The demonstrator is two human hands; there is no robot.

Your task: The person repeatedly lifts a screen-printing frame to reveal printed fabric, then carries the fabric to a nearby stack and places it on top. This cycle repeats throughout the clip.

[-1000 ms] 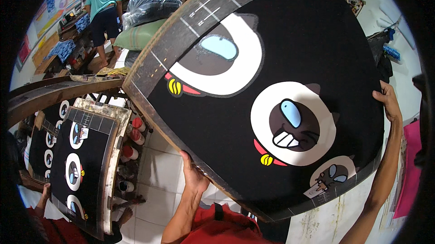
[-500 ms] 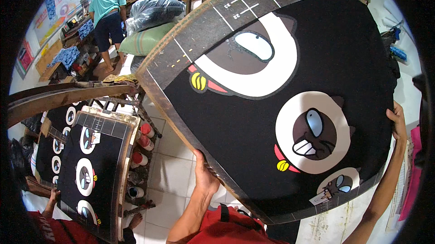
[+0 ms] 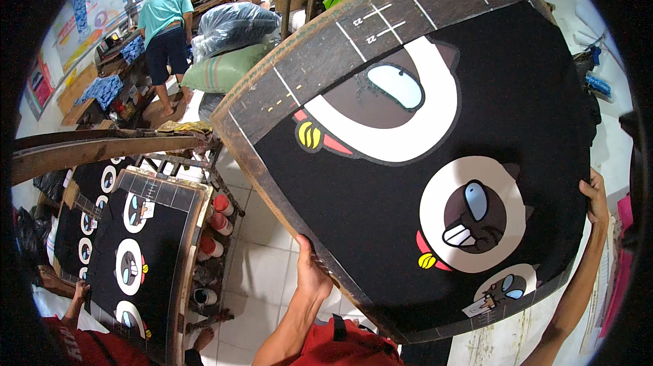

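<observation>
A large printing board with black fabric laid over it is tilted up in front of me. On the fabric are printed cartoon animal faces with white rings, pale blue eyes and yellow bells. My left hand grips the board's near left edge, thumb on top and the other fingers hidden beneath. At the right edge, my right hand is closed round the board and fabric, its fingers partly hidden.
To the left, a co-worker's hand touches another board with similar prints. Red-topped containers line a rack beside it. Farther back, a person in a teal shirt stands near a green sack and plastic-wrapped bundle.
The board and my right hand have shifted slightly down in view. My grip stays the same on both sides. The whole view has moved a little.
</observation>
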